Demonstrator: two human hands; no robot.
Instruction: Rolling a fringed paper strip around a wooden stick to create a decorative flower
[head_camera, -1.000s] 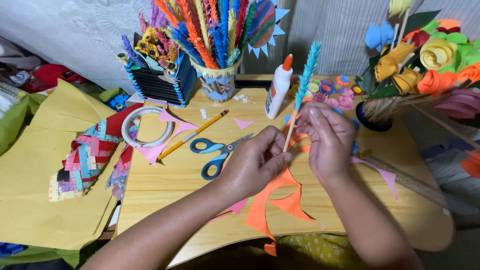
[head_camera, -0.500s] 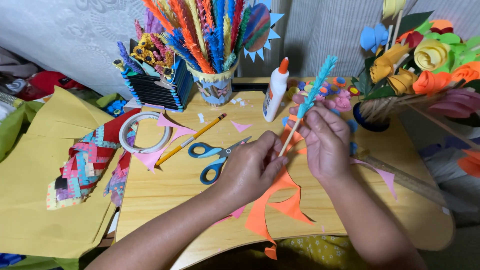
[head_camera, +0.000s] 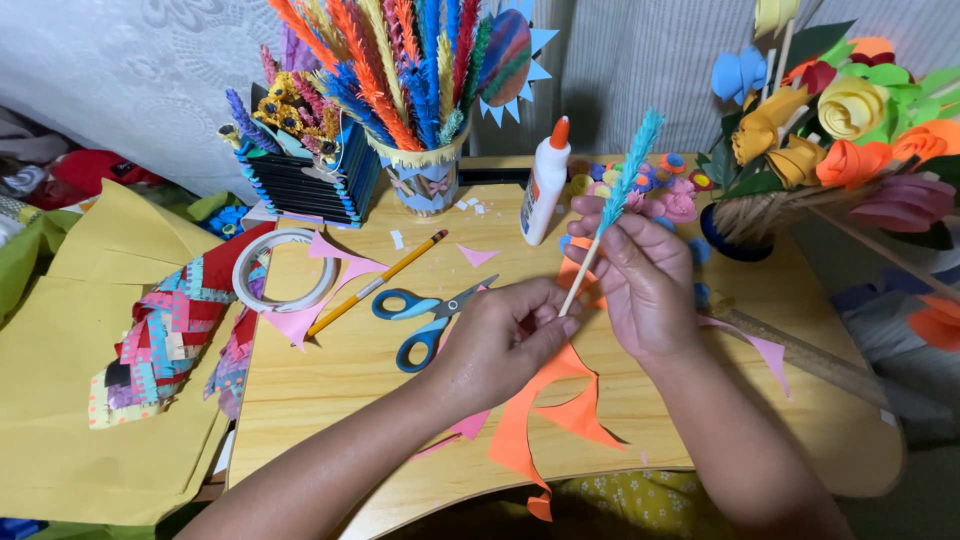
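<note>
- I take the blue paper sprig on its stick (head_camera: 612, 215) as my landmark: it sits above the middle of the wooden worktop (head_camera: 330, 400), held in the air between both hands.
- Its long axis is tilted, the bare stick end low and toward the left hand, the fringed blue tip high and leaning away toward the glue bottle (head_camera: 546, 182), which stands just left of that tip.
- My right hand (head_camera: 640, 285) has its grip closed around the stick where the blue fringe begins (fingers wrapped across it from the right).
- My left hand (head_camera: 495, 340) is pinched at the stick's lower end; thumb and fingertips meet there, though I cannot tell whether they also pinch the orange paper (head_camera: 545, 420).
- Both hands touch the sprig; the left one is nearer the bare end, the right nearer the fringe.
- The orange paper lies below the stick's low end, running from under the left hand toward the worktop's near edge.
- The blue-handled scissors (head_camera: 425, 312) lie left of the sprig, near the left hand, with a pencil (head_camera: 375, 283) and a tape roll (head_camera: 285, 270) further left.
- Hidden: the stick's very bottom tip is covered by the left fingers, and the middle is masked by the right fingers (so the exact contact is hard to make out).
</note>
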